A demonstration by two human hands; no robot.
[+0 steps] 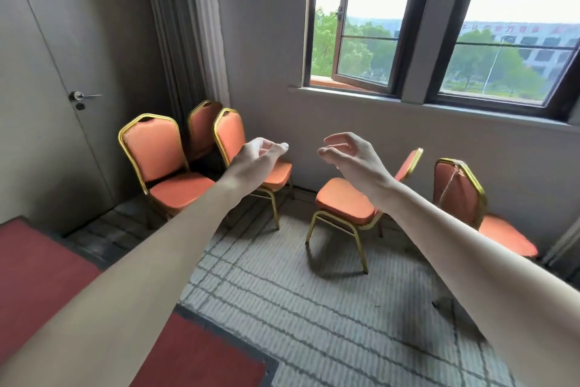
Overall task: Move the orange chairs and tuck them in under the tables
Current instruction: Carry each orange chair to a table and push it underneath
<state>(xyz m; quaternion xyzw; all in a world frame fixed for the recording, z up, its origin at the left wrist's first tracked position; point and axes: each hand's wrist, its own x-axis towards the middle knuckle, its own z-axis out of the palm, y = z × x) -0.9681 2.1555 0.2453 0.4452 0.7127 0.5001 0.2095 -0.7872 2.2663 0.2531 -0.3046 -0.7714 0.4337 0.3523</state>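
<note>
The orange chairs [342, 198] stand loosely grouped against the wall under the window [439, 26], none tucked under a table. We reach our left hand [257, 157] and right hand [351, 157] toward them, both empty with fingers loosely curled, probably to grasp a chair back.

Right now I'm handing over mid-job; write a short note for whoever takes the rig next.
Left hand: open, stretched forward, fingers loosely curled, holding nothing. Right hand: the same.
Five orange chairs in view: three corner chairs by the door, middle chair on the carpet below the right hand, right chair at the far right.
Done: none seen tucked in.
Left: all five; the red surface at lower left may be a table.
</note>
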